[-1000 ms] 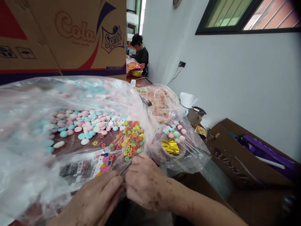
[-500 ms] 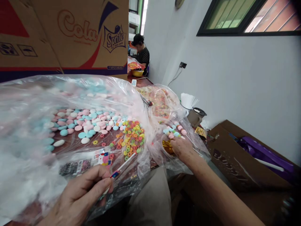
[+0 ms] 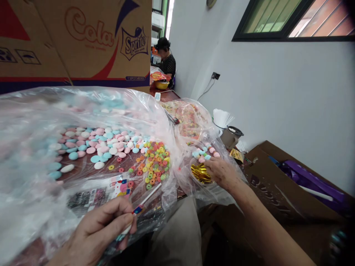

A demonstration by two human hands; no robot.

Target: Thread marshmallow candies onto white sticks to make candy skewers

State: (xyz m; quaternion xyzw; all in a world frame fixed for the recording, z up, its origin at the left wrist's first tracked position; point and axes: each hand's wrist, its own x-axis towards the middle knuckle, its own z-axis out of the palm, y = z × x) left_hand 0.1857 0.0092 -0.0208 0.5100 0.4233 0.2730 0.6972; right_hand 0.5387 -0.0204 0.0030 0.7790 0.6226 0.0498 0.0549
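Note:
My left hand (image 3: 102, 231) is closed on a wrapped candy stick (image 3: 136, 211), whose white stick points up and right from a printed wrapper; pale candy shows below the fingers. My right hand (image 3: 222, 173) is by a round tub of gold twist ties (image 3: 201, 173), its fingers drawn together at the tub's upper right edge. Whatever those fingertips may hold is hidden. Just beyond them lie rows of pink, blue and white candies (image 3: 205, 152). Printed clear wrappers (image 3: 91, 197) lie beyond my left hand.
Loose pastel candies (image 3: 102, 144) and small ring candies (image 3: 156, 162) lie on plastic sheeting. A Cola-Sprite carton (image 3: 111, 44) stands behind. Bagged ring candies (image 3: 188, 114), a lidded mug (image 3: 233, 136) and white sticks (image 3: 222, 118) are farther off. A brown carton (image 3: 266, 181) sits right; a person (image 3: 168, 62) sits far back.
My right hand has shifted slightly right, away from over the gold twist ties, uncovering more of them. My left hand, with the candy stick, has moved a little right.

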